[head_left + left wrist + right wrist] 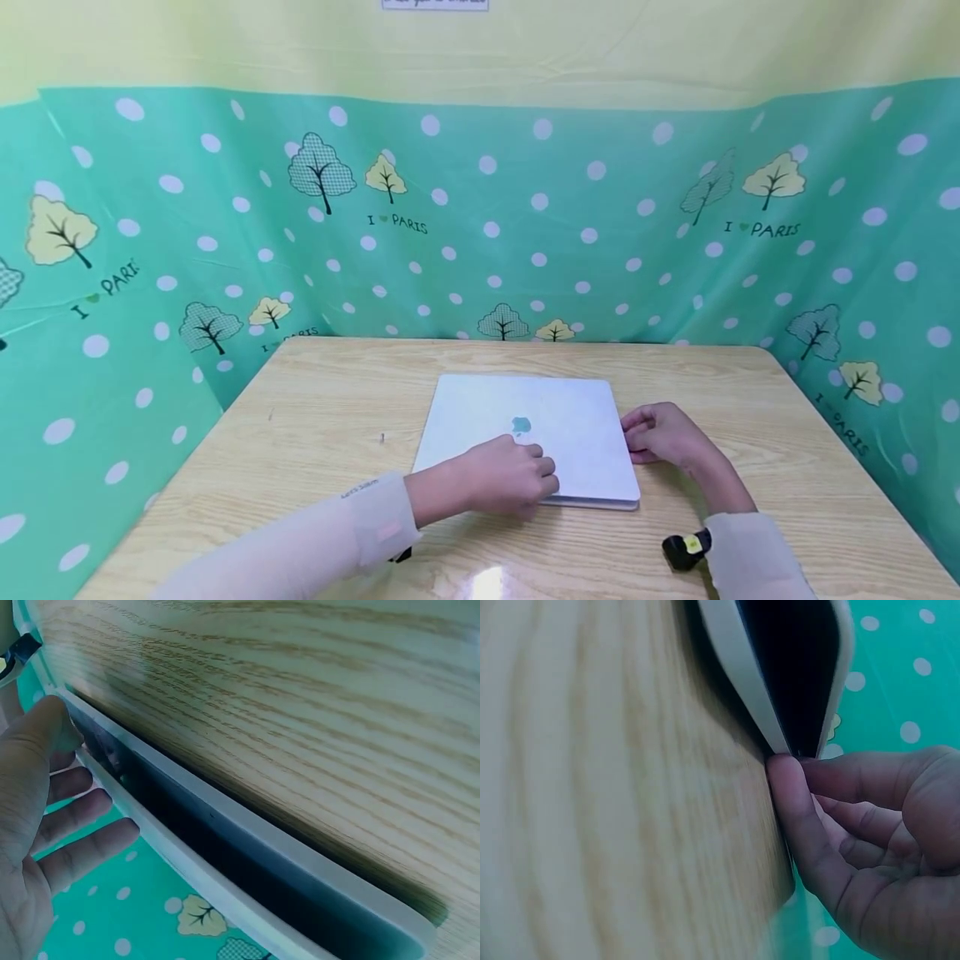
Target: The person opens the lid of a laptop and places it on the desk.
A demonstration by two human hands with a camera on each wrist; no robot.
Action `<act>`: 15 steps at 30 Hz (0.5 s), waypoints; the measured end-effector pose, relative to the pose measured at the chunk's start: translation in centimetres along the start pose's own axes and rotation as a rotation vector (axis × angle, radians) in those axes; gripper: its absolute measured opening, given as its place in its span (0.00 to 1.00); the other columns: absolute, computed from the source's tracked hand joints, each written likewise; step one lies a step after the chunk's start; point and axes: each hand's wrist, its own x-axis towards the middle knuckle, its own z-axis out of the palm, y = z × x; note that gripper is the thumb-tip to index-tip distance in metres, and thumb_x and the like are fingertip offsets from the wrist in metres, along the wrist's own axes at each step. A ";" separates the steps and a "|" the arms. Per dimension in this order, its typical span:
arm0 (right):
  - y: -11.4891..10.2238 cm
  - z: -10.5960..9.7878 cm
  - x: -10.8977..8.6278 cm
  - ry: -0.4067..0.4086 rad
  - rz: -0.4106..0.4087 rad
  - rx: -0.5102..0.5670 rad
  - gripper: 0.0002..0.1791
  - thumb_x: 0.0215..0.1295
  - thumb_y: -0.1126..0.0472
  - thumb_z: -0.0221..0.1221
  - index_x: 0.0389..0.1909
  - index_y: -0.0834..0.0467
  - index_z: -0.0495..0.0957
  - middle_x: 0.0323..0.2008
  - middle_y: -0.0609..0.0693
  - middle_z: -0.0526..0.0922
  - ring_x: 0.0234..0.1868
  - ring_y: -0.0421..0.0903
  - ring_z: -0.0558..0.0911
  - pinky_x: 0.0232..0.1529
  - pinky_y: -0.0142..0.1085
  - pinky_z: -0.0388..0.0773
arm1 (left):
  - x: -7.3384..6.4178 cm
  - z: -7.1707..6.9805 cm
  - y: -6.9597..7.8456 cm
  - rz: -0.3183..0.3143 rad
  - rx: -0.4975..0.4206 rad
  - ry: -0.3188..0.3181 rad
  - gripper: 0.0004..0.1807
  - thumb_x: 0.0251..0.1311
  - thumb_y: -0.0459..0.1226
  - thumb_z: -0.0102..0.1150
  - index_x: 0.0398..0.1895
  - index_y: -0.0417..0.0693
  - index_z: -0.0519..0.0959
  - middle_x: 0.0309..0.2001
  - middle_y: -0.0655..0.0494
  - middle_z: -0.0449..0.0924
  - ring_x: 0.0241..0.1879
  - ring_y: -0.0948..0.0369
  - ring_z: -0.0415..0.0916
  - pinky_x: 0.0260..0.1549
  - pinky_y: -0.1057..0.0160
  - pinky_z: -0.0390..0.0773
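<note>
A wooden table (pixel 337 383) stands near; along its far, left and right sides hangs a green cloth (pixel 465 142) with pale dots (pixel 542 128) and printed trees (pixel 776 173), below a yellow band (pixel 247 50) and a white label (pixel 435 4)

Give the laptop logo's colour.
Teal logo on the laptop lid; shows best in the head view.

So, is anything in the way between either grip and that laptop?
No, nothing visible. The left grip touches the front edge of the slightly open laptop, and the right grip touches its right side. No other object shows between them.
</note>
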 end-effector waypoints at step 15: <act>-0.2 0.1 0.0 0.017 0.012 -0.048 0.17 0.63 0.77 0.56 0.53 0.74 0.76 0.37 0.60 0.83 0.34 0.48 0.84 0.36 0.41 0.87 | -0.7 -0.8 0.3 0.025 0.142 0.074 0.05 0.68 0.41 0.56 0.36 0.62 0.81 0.34 0.70 0.79 0.29 0.70 0.73 0.11 0.73 0.63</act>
